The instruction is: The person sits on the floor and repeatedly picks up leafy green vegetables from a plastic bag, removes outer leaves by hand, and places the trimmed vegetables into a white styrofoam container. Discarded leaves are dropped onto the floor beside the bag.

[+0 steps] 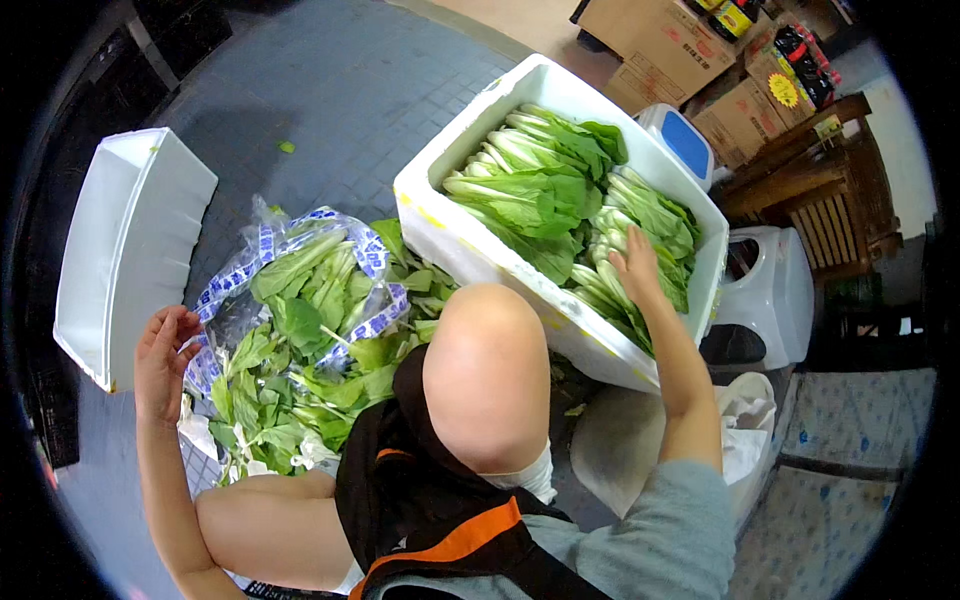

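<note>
My right hand [637, 268] rests on the leafy greens [625, 225] at the right side of a white foam box [440, 215]. Its fingers look stretched out over the pale stems, not wrapped round any. More greens [540, 190] with white stalks lie in rows in the box. Off to the left, my left hand [165, 358] is raised with loosely bent, parted fingers and nothing in it. Beside it, a heap of loose greens and leaves [300, 325] lies on the floor, partly in a clear plastic bag [240, 255] with blue-and-white tape.
A white foam lid or second box [160, 230] stands on its side at the left. Cardboard cartons [655, 50], bottles [800, 60], a wooden chair [835, 205] and a white plastic container [765, 290] stand at the right. My bent knee [487, 380] is close to the foam box.
</note>
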The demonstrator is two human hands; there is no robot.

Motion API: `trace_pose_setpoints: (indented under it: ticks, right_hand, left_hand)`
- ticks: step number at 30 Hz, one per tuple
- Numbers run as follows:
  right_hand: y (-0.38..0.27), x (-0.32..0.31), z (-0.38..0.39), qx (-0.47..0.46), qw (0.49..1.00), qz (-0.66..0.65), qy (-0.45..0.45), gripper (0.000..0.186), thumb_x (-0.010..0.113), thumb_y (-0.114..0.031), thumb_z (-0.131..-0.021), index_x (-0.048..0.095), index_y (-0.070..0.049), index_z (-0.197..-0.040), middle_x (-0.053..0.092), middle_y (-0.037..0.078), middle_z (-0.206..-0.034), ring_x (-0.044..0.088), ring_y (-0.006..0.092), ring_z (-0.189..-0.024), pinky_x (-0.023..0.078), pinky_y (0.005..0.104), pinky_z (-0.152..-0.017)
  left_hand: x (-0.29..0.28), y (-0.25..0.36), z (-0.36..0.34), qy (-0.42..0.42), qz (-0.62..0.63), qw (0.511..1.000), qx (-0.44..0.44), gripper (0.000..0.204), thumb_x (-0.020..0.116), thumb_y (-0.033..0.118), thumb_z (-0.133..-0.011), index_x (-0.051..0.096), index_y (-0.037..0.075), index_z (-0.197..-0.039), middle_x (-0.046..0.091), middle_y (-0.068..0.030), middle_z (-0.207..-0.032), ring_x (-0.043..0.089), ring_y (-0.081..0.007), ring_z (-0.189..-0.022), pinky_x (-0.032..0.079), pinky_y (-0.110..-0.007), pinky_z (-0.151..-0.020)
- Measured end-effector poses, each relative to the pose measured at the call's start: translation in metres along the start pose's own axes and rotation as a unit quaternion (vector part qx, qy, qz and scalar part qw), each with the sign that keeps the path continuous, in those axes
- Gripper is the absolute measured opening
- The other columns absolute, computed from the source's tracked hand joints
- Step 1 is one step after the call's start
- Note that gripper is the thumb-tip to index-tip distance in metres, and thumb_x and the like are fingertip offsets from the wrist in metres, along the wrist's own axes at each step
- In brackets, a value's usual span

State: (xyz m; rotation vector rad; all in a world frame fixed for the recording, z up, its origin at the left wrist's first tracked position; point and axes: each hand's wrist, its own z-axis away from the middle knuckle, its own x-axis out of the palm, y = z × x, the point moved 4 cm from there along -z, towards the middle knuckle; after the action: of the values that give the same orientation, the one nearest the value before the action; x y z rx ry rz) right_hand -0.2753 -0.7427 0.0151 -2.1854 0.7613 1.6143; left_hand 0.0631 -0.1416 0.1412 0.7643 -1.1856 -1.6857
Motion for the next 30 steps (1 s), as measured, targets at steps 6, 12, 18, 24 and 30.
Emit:
trace_pose_setpoints:
  ticks: [6, 12, 18, 24, 30]
  right_hand:
    - [-0.035, -0.041, 0.028, 0.017, 0.991, -0.075, -0.112, 0.047, 0.074, -0.020, -0.069, 0.054, -0.004, -0.108, 0.052, 0.016, -0.103, 0.048, 0.0342, -0.100, 0.042, 0.0426, -0.085]
    - [-0.057, -0.049, -0.012, -0.082, 0.975, -0.103, -0.178, 0.027, 0.068, -0.016, -0.069, 0.063, -0.005, -0.093, 0.059, 0.014, -0.092, 0.054, 0.0326, -0.091, 0.044, 0.0418, -0.079]
    - [-0.089, -0.007, -0.002, -0.228, 0.930, -0.082, -0.276, 0.010, 0.056, -0.011, -0.071, 0.055, -0.003, -0.065, 0.059, 0.015, -0.084, 0.055, 0.0336, -0.082, 0.044, 0.0430, -0.067]
    - [-0.139, -0.064, -0.071, -0.107, 0.960, -0.067, -0.249, 0.016, 0.059, -0.013, -0.077, 0.061, 0.002, -0.072, 0.057, 0.019, -0.071, 0.055, 0.0342, -0.069, 0.043, 0.0407, -0.063]
    - [-0.341, -0.096, -0.092, -0.245, 0.833, -0.355, -0.348, 0.016, 0.060, -0.009, -0.081, 0.060, 0.003, -0.091, 0.062, 0.016, -0.081, 0.061, 0.0199, -0.074, 0.047, 0.0294, -0.066]
  left_hand:
    - [0.000, -0.001, 0.002, -0.013, -0.007, 1.000, 0.001, 0.023, 0.051, 0.025, -0.091, 0.055, 0.007, -0.106, 0.060, -0.0039, -0.097, 0.056, -0.0135, -0.091, 0.043, -0.026, -0.075]
    - [-0.009, -0.004, 0.007, -0.002, -0.015, 1.000, -0.013, 0.025, 0.051, 0.024, -0.091, 0.055, 0.007, -0.108, 0.060, -0.0031, -0.096, 0.056, -0.0124, -0.090, 0.042, -0.025, -0.075]
    - [-0.018, 0.022, 0.011, -0.026, -0.100, 0.994, 0.018, 0.029, 0.050, 0.025, -0.091, 0.054, 0.004, -0.111, 0.059, -0.0044, -0.099, 0.054, -0.0126, -0.094, 0.041, -0.026, -0.080]
    - [-0.106, -0.046, 0.026, 0.060, -0.184, 0.980, -0.045, 0.029, 0.052, 0.024, -0.088, 0.056, 0.002, -0.108, 0.061, -0.0055, -0.101, 0.056, -0.0133, -0.092, 0.043, -0.026, -0.081]
    - [-0.138, -0.214, -0.008, 0.030, -0.500, 0.859, -0.107, 0.035, 0.060, 0.025, -0.080, 0.057, 0.005, -0.109, 0.059, -0.0147, -0.106, 0.057, -0.0266, -0.097, 0.045, -0.036, -0.084]
